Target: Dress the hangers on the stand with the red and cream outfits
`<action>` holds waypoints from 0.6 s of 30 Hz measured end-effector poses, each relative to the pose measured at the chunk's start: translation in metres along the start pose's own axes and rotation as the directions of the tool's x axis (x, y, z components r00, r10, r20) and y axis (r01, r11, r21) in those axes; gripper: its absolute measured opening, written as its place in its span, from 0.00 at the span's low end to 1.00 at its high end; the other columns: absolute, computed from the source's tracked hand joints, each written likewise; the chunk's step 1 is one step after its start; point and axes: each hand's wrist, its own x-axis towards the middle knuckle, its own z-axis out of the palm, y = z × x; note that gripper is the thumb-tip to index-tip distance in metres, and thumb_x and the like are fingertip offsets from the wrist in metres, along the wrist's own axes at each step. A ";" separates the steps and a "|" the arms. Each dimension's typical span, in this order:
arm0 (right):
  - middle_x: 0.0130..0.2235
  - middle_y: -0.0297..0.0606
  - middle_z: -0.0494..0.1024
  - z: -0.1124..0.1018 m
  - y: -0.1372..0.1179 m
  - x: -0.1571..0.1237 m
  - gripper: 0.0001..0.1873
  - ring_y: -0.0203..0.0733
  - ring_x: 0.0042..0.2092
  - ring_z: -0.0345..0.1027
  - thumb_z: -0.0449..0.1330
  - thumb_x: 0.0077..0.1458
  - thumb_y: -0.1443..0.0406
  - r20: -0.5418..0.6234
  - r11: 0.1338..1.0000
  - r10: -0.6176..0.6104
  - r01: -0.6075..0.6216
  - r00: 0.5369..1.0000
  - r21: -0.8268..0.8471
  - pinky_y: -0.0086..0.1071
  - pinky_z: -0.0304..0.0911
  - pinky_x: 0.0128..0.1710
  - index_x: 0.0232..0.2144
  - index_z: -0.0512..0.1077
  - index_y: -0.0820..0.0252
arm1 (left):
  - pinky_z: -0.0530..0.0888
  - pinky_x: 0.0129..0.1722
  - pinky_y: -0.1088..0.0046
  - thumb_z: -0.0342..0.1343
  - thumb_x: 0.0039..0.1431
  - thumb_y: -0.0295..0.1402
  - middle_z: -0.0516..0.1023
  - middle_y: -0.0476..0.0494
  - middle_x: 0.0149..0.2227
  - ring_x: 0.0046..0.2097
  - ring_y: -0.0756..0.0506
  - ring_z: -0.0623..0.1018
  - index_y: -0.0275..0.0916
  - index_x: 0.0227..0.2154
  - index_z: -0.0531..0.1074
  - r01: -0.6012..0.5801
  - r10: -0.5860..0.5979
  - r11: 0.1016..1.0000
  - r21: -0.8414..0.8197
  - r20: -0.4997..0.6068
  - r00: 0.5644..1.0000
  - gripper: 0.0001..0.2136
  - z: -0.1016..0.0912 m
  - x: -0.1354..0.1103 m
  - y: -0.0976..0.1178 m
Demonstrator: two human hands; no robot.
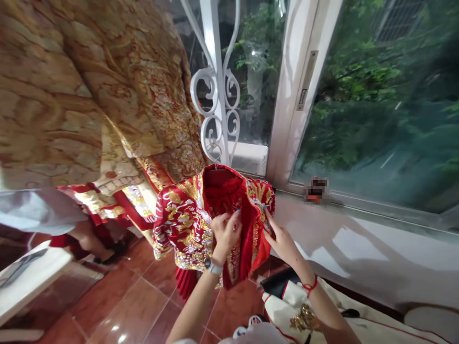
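Observation:
A short red jacket [186,222] with gold and silver embroidery hangs from a hanger [216,166] by the window, its front parted. Below its hem shows a pleated red skirt [182,283]. My left hand [225,231], a watch on its wrist, is closed with curled fingers at the front edge on the left. My right hand [281,239], a red cord at its wrist, pinches the opposite front panel near the collar edge, where orange-red lining shows. The fingertips of both hands are partly hidden in the cloth.
Large gold brocade garments [89,95] hang at upper left. A white scrolled metal post [215,81] stands behind the jacket, beside the window [376,119]. Cream cloth with red trim [287,306] lies lower right. A white bench [39,272] and a person's leg [89,236] are at left.

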 end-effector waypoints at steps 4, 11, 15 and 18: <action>0.32 0.45 0.80 0.036 -0.012 0.024 0.32 0.50 0.32 0.75 0.48 0.63 0.62 0.025 0.998 -0.005 0.007 1.000 -0.055 0.39 0.70 0.35 0.67 0.57 0.68 | 0.72 0.49 0.51 0.59 0.57 0.34 0.74 0.32 0.45 0.46 0.34 0.75 0.36 0.58 0.68 0.301 -0.288 0.951 0.077 -0.146 0.947 0.25 -0.050 -0.001 -0.040; 0.24 0.41 0.74 0.073 -0.081 0.063 0.31 0.46 0.25 0.69 0.43 0.65 0.62 -0.083 0.995 -0.093 0.095 0.992 0.021 0.34 0.62 0.27 0.65 0.59 0.73 | 0.64 0.66 0.55 0.46 0.62 0.28 0.65 0.36 0.66 0.65 0.38 0.68 0.42 0.69 0.53 0.303 -0.293 0.926 -0.225 0.077 0.953 0.31 -0.039 0.000 0.003; 0.21 0.34 0.70 0.052 -0.070 0.058 0.25 0.42 0.22 0.64 0.47 0.64 0.61 0.132 0.982 -0.188 0.182 0.973 0.058 0.31 0.61 0.25 0.57 0.71 0.64 | 0.76 0.51 0.54 0.49 0.65 0.33 0.80 0.37 0.44 0.46 0.38 0.80 0.44 0.63 0.64 0.304 -0.258 0.906 -0.295 0.185 0.948 0.24 -0.057 -0.024 -0.017; 0.31 0.40 0.77 0.008 -0.036 0.077 0.18 0.41 0.30 0.70 0.51 0.65 0.58 -0.096 0.968 -0.223 0.232 0.970 0.096 0.33 0.67 0.33 0.40 0.79 0.58 | 0.76 0.47 0.53 0.52 0.65 0.40 0.77 0.38 0.42 0.45 0.38 0.78 0.44 0.54 0.72 0.334 -0.378 0.902 -0.273 -0.124 0.918 0.17 -0.105 -0.011 -0.069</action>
